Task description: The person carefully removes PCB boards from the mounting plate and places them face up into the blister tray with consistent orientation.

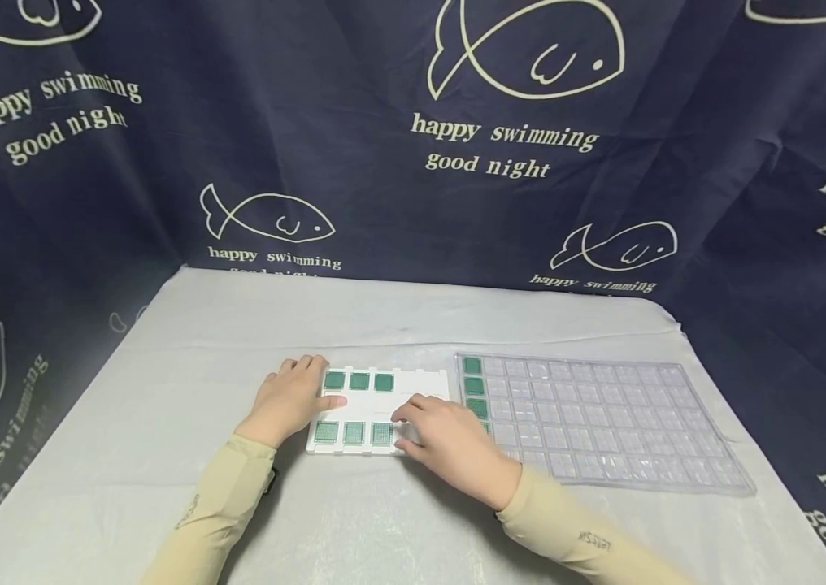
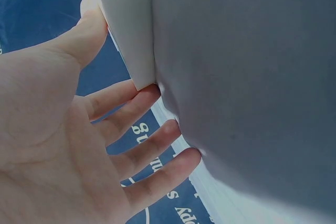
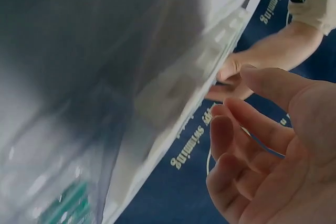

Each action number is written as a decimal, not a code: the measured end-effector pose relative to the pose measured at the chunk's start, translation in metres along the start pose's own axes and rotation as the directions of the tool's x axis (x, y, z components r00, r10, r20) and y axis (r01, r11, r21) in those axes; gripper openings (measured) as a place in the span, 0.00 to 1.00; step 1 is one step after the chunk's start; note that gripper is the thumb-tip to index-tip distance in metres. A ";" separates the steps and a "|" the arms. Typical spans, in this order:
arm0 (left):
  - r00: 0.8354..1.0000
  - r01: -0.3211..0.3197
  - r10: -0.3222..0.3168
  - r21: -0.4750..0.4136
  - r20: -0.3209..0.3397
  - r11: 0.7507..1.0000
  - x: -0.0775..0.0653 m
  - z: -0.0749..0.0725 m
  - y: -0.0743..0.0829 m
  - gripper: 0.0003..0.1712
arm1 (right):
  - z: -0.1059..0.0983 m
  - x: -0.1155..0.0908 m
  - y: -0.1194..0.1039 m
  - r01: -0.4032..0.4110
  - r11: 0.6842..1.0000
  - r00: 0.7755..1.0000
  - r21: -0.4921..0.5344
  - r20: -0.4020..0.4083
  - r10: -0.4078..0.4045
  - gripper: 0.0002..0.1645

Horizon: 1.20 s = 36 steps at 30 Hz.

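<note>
A white board [image 1: 360, 406] lies on the table with two rows of small green square pieces, three in the top row and three in the bottom row. My left hand [image 1: 294, 398] rests at its left edge, thumb lying over the top face. In the left wrist view, that hand's fingers [image 2: 152, 148] are nearly straight, tips against the board's corner and the table surface. Close to the bottom row's rightmost green square [image 1: 381, 433], my right hand [image 1: 453, 439] has thumb and index apart. Nothing shows between them in the right wrist view, where the other fingers [image 3: 231, 177] bend loosely.
A clear compartment tray [image 1: 603, 422] stands to the right of the board, partly behind the right hand and forearm. Several green squares [image 1: 476, 409] sit in its leftmost column. White cloth [image 1: 354, 520] covers the table, and a dark blue curtain [image 1: 384, 203] surrounds its far sides.
</note>
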<state>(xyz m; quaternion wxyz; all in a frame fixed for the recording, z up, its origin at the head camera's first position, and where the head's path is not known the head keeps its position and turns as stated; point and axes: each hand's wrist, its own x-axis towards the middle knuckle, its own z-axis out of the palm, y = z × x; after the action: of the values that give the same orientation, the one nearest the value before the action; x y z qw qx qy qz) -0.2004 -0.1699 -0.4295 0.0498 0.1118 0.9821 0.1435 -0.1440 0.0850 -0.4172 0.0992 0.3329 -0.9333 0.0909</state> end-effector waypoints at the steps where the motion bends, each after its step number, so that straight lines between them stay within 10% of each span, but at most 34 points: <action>1: 1.000 -0.007 0.007 0.006 -0.003 1.000 0.000 0.000 0.000 0.40 | 0.002 0.001 -0.002 0.007 1.000 1.000 0.002 0.001 -0.007 0.16; 36: 1.000 -0.004 0.004 0.013 -0.018 1.000 -0.001 -0.002 0.000 0.39 | 0.018 0.020 -0.017 0.024 0.999 1.000 -0.033 0.021 -0.023 0.15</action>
<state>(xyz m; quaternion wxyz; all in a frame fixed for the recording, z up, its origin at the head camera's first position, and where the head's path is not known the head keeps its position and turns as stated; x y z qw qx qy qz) -0.1999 -0.1704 -0.4279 0.0397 0.1129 0.9832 0.1381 -0.1506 0.0557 -0.4283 0.0963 0.3431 -0.9316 0.0710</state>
